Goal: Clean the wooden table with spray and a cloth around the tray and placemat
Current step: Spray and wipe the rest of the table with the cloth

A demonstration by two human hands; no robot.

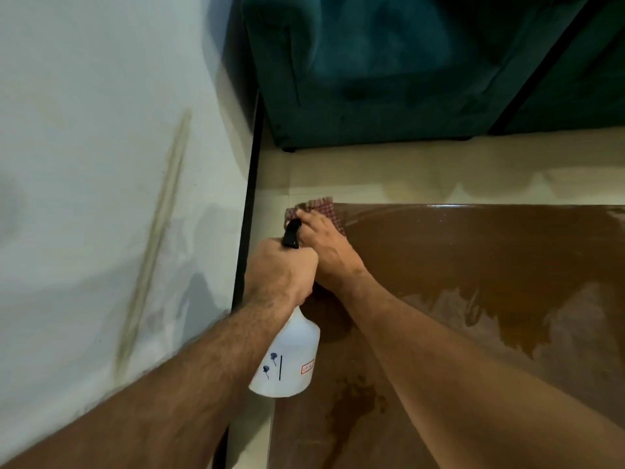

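Fingers of the right hand (324,245) press flat on the checked cloth (316,208) at the wooden table (473,265) far-left corner, while the left hand (282,269) grips the spray bottle (291,353); wiping should follow the edge with overlapping strokes.

Two bare forearms, hairy, no sleeves visible

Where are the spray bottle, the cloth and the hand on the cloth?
spray bottle (291,360): head view, white body.
cloth (324,206): head view, checked far edge.
right hand (324,245): head view, back of hand.
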